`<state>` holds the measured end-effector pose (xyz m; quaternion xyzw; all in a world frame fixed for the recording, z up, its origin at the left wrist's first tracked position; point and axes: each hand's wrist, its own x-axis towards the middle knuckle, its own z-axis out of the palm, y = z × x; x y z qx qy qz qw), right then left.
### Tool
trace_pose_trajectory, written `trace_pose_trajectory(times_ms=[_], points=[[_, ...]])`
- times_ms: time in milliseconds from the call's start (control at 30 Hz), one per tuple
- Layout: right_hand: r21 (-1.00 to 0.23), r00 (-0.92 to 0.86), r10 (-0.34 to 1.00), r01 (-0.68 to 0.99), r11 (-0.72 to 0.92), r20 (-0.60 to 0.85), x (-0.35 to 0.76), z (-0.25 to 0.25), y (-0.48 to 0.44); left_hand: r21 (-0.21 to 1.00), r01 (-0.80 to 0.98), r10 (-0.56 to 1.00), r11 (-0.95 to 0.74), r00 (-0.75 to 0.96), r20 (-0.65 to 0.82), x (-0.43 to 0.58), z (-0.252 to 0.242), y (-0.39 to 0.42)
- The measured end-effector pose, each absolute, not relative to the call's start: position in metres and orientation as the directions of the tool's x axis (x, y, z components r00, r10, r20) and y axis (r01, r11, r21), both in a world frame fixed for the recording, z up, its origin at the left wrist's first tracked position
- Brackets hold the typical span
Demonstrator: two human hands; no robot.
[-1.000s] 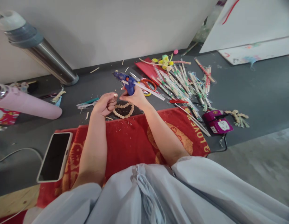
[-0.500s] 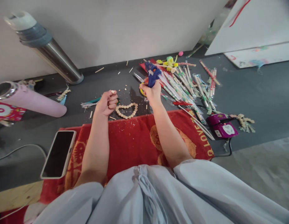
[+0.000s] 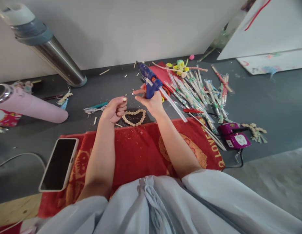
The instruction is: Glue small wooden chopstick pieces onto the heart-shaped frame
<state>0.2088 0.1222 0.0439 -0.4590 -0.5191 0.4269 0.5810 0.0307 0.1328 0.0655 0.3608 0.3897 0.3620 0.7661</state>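
My right hand (image 3: 151,102) grips a blue glue gun (image 3: 147,79) by its handle, nozzle pointing up and left, a clear glue stick trailing from its back. My left hand (image 3: 115,109) is curled into a loose fist and pinches a small wooden piece (image 3: 124,99) at its fingertips, close to the gun hand. Between and below both hands a heart outline made of small wooden pieces (image 3: 134,117) lies on the dark grey floor, just beyond the edge of a red towel (image 3: 141,149).
A phone (image 3: 58,163) lies face up on the towel's left corner. A pile of wrapped sticks (image 3: 197,91) and a purple power strip (image 3: 235,136) sit to the right. A pink bottle (image 3: 29,105) and a steel flask (image 3: 50,55) lie to the left. White boards lean at the back right.
My right hand carried the glue gun out to the right over the stick pile, then brought it back toward my left hand with the nozzle tipped left. My left hand stayed nearly still.
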Motion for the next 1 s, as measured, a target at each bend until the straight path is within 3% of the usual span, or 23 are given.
trace_pose_trajectory(times_ms=[267, 533, 767, 1000], points=[[-0.976, 0.008, 0.976, 0.002, 0.219, 0.219, 0.196, 0.046, 0.112, 0.872, -0.165, 0.811, 0.461, 0.477, -0.338, 0.033, 0.059, 0.135], [-0.977, 0.048, 0.977, -0.037, 0.21, 0.208, 0.198, 0.038, 0.11, 0.874, -0.178, 0.839, 0.453, 0.415, -0.351, 0.035, 0.06, 0.133], [-0.97, -0.031, 0.978, 0.126, 0.209, 0.207, 0.204, 0.039, 0.11, 0.898, -0.169, 0.896, 0.407, 0.264, -0.357, 0.039, 0.061, 0.133], [-0.957, -0.083, 0.973, 0.18, 0.227, 0.215, 0.208, 0.049, 0.106, 0.926, -0.171, 0.931, 0.337, 0.207, -0.301, 0.044, 0.064, 0.13]])
